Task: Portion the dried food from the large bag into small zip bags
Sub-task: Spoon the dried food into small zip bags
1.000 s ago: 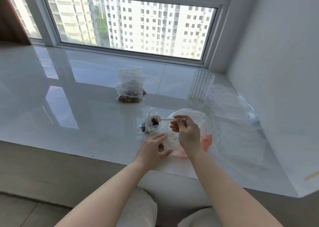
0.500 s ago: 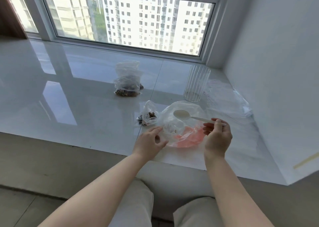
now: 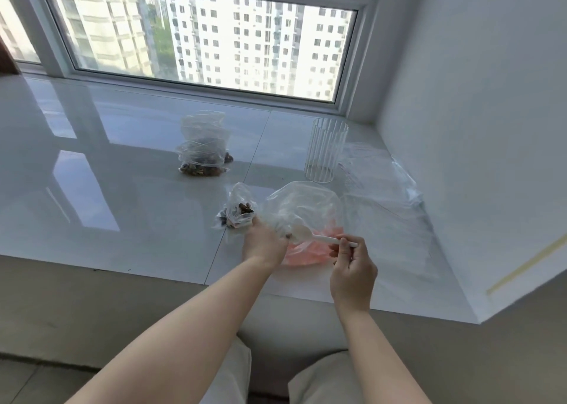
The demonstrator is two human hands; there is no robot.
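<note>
Gleaming white sill (image 3: 122, 207) below window (image 3: 214, 35).

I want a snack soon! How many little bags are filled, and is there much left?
Filled small bags sit stacked near the window; how many is unclear. One small bag by the left hand is partly filled. The right hand holds the spoon in the large bag. Little food shows there.

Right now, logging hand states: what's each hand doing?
Left hand: grips the large bag at its mouth.
Right hand: pinches the white spoon.
</note>
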